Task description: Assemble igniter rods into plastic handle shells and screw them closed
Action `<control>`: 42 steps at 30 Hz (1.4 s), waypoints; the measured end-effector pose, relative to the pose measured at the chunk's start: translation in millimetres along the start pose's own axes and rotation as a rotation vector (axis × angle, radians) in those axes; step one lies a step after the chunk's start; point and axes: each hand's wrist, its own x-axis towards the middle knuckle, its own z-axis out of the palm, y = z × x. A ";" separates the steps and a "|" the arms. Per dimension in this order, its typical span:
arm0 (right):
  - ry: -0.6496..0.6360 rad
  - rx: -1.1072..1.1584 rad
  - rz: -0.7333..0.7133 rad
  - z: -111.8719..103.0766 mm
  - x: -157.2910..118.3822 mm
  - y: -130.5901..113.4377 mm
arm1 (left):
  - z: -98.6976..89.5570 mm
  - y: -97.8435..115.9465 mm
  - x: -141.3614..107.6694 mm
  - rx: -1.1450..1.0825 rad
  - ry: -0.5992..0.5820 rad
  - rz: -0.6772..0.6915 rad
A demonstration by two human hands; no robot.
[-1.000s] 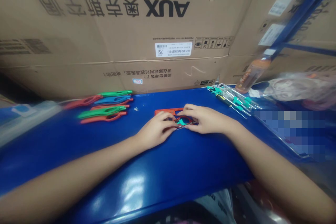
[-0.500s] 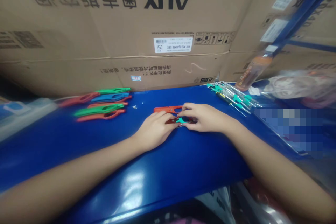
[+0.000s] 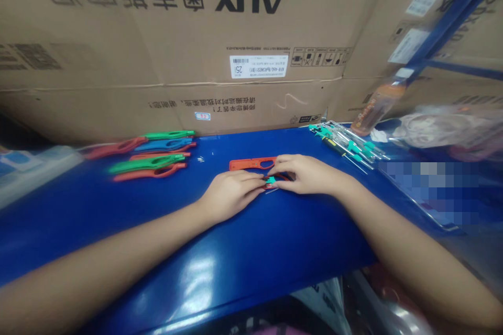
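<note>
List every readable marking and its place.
"AUX 奥克斯空调": large carton, upside down.
"师傅您辛苦了!请在搬运时对我温柔些,谢谢您!": same carton.
"KFR-46G/BpR3AES1 (B1)", "25": its white label.
Handling symbols, captions unreadable: same carton.
Too small, blurred or cut off: fine print, blue-edged sticker, bottle, right-hand cardboard.

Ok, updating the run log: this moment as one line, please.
left hand: at teal part | right hand: at teal part | orange shell: on blue table
</note>
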 end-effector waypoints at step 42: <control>0.390 -0.268 1.013 -37.2 -39.5 114.8 | 2.2 -9.1 2.1 -0.113 0.001 -0.052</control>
